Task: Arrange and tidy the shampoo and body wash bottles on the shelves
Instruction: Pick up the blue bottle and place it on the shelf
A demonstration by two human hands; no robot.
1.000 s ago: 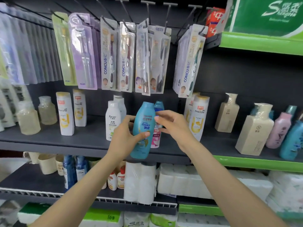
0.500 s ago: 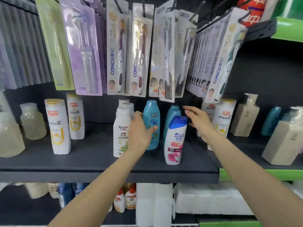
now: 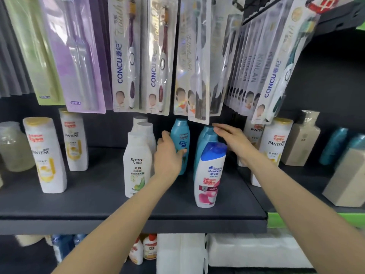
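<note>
My left hand (image 3: 167,155) grips a teal shampoo bottle (image 3: 180,139) that stands upright on the dark shelf (image 3: 98,204), thumb across its front. To its right stand two more teal bottles (image 3: 205,139), one behind the other, with a white Head & Shoulders bottle (image 3: 210,175) with a blue cap in front of them. My right hand (image 3: 233,141) hovers flat with straight fingers at the tops of those teal bottles; contact is unclear. White Racien bottles (image 3: 137,165) stand in a row just left of my left hand.
Pantene bottles (image 3: 47,155) stand on the left, more Pantene (image 3: 276,141) on the right. Beige boxy bottles (image 3: 300,139) fill the far right. Toothbrush packs (image 3: 128,56) hang low over the bottle tops. Tissue rolls (image 3: 181,254) sit on the shelf below.
My left hand has carried the teal bottle from in front of the shelf onto it beside the white bottles. My right hand let go and moved over the other teal bottles. The camera came closer.
</note>
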